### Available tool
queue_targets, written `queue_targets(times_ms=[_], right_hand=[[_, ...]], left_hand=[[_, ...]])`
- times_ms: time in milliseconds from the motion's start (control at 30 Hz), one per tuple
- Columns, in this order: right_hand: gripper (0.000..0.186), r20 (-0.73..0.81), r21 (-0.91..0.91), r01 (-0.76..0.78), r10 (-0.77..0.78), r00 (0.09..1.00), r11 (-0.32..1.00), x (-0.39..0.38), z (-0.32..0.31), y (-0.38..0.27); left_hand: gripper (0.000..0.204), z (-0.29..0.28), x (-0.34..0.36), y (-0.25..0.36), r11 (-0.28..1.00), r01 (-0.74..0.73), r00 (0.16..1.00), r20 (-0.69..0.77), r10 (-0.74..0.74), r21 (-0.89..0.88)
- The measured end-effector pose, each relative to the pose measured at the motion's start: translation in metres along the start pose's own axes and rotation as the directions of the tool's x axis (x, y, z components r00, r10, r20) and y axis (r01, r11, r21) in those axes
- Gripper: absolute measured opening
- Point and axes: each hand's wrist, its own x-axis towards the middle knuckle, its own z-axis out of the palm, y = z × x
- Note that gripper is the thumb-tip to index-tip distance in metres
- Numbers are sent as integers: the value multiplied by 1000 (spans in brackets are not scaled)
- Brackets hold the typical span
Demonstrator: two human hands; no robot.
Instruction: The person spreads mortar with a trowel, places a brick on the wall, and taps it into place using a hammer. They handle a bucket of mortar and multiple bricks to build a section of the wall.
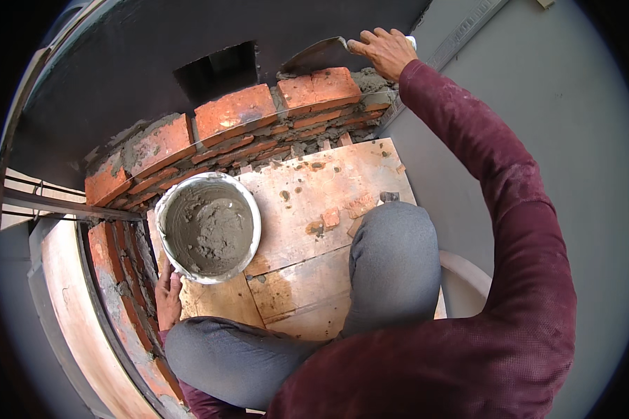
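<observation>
My right hand is closed around the handle of a trowel at the far end of a low brick wall. The trowel's blade lies just behind the top bricks, against the dark wall face. At the left, a white bucket holds grey wet mortar. My left hand is at the bucket's near left side, its fingers extended along the outside; it looks to be touching the bucket. Mortar lies past the last brick, near my right wrist.
A thin string line runs along the brick course. Under the bucket and my knees lie stained wooden boards with brick pieces. A second brick wall stands at the left, and a grey wall rises at the right.
</observation>
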Motion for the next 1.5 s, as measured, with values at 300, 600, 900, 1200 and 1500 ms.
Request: queue_targets(times_ms=[300, 600, 900, 1200, 1500], right_hand=[[17, 24, 123, 77, -81, 996, 989, 2, -57, 15], [32, -194, 661, 574, -629, 753, 484, 21, -214, -150], [40, 18, 812, 454, -794, 608, 367, 13, -124, -306], [41, -116, 695, 694, -924, 366, 188, 71, -116, -318], [48, -491, 790, 609, -663, 565, -67, 160, 84, -362]], left_hand=[[59, 1, -45, -88, 975, 148, 967, -185, -178, -163], [52, 24, -152, -190, 884, 331, 838, -327, -436, -330], [45, 151, -319, -229, 802, 596, 798, -91, -596, -36], [39, 330, -517, -122, 497, 861, 502, 27, -864, -111], [32, 476, -716, -189, 503, 864, 498, -217, -840, 37]])
